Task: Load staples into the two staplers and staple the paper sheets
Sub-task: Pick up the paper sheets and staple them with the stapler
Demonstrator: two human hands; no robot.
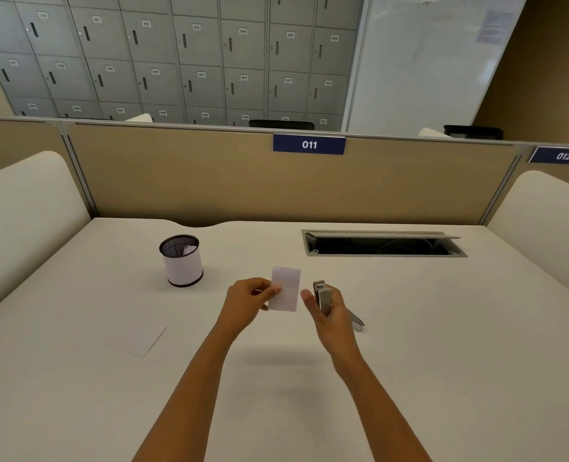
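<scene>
My left hand [248, 300] pinches a small white paper sheet [286, 288] by its left edge and holds it upright above the desk. Just to its right, my right hand [326, 315] grips a silver stapler [322, 296], nose pointing up and away. A second silver stapler [356, 321] lies on the desk behind my right hand, mostly hidden by it. Another white paper sheet [144, 338] lies flat on the desk at the left.
A mesh pen cup [181, 261] wrapped in white, with paper inside, stands at the back left. An open cable tray [383, 245] is sunk into the desk at the back right. Partition panels [209, 175] close off the desk's far side.
</scene>
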